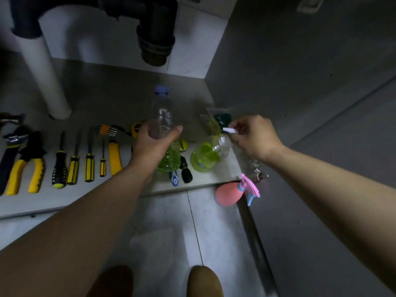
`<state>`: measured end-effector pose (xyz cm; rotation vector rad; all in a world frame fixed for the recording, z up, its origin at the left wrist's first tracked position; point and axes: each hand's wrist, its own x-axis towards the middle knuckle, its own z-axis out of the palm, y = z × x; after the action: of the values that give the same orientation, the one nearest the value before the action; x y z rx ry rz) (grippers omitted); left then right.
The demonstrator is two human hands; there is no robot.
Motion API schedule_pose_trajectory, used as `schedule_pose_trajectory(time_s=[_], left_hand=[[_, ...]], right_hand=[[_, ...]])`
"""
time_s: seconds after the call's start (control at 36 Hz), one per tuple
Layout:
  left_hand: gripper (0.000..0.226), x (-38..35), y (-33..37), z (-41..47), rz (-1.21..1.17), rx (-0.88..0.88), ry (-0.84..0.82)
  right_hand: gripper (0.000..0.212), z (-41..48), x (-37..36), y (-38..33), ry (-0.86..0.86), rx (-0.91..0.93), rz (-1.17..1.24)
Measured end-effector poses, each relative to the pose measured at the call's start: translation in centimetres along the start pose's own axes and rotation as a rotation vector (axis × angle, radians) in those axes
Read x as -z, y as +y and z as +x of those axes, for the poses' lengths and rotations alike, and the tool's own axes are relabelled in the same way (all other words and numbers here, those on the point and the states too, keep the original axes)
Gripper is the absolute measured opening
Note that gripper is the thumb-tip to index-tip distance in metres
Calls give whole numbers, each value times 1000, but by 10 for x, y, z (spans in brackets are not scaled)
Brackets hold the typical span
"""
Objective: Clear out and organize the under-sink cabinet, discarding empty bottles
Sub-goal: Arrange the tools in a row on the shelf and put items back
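The cabinet floor [107, 93] fills the middle of the view, grey and dim. A white pipe [42, 67] stands on it at the far left, and a black drain trap [154, 39] hangs above the far middle. Along the left runs a row of tools [74, 166] with yellow-and-black handles: pliers nearest the left edge, then screwdrivers side by side, their handles toward the near edge.

The left grip [154, 144] is wrapped round the lower part of a clear bottle [161, 108], thumb on its right side and fingers on its left. The bottle has a blue cap [162, 90] pointing far and sits over the middle of the cabinet floor. Just below that hand stands a green bottle [170, 159], partly hidden by the wrist.

To the right, near the cabinet's right wall, stands a green sprayer [203, 157]. The right grip [252, 136] is above it, fingertips pinching a small white piece [229, 130] at its top; this is probably the spray head, though blur makes that uncertain.

A pink sprayer [227, 195] lies on the room floor just off the near right corner of the cabinet floor. A blue toothbrush [174, 179] lies at the near edge, beside the green bottle.
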<state>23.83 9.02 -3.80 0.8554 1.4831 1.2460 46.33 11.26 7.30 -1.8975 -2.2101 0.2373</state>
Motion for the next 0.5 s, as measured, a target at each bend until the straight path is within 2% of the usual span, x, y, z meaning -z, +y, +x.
schedule_pose_trajectory(time_s=[0.11, 0.36, 0.5], left_hand=[[56, 4, -5, 12, 8, -19, 47], [62, 15, -19, 27, -65, -33, -26], [61, 4, -18, 21, -52, -48, -81]], right_hand=[[15, 43, -23, -5, 18, -39, 9], [32, 91, -69, -9, 93, -186, 132], [53, 79, -75, -6, -92, -154, 135]])
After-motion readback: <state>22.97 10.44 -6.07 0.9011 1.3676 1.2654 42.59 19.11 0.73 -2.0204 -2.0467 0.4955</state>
